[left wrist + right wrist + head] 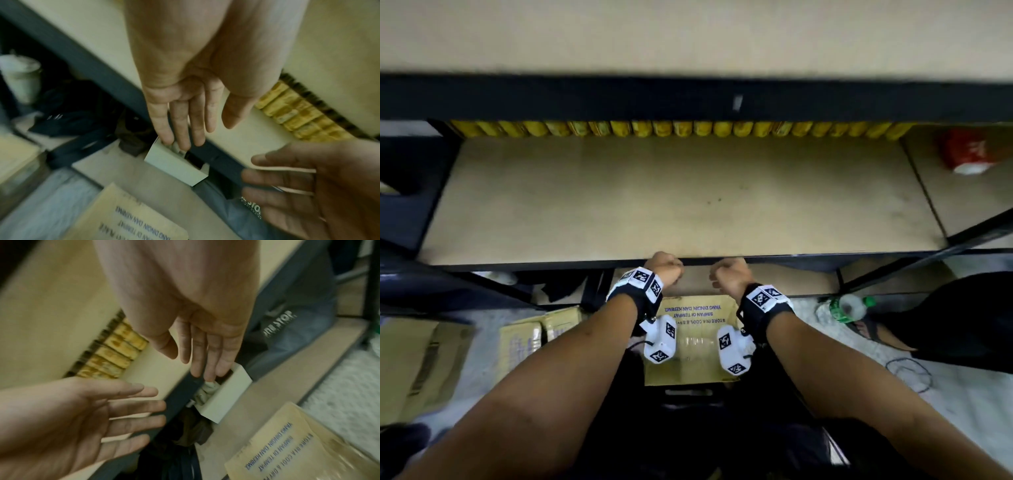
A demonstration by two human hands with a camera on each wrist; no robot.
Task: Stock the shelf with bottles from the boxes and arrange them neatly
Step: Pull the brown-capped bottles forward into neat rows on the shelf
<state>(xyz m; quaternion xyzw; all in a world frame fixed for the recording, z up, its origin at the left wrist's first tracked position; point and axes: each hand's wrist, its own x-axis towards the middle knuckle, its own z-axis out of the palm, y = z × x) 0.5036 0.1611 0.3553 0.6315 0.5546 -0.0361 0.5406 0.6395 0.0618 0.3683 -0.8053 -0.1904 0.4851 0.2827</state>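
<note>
Below the front edge of the shelf point(681, 202), the left hand point(663, 269) and right hand point(728, 274) are being held side by side, fingers straight and loosely spread, nothing being gripped. Yellow bottles point(674, 128) are being kept in a row along the shelf's back; a cardboard box point(691, 342) is being left open on the floor beneath the wrists.

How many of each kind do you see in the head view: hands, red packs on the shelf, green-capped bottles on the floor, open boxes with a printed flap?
Hands: 2, the left hand and the right hand
Red pack: 1
Green-capped bottle: 1
Open box: 1
Total: 5
</note>
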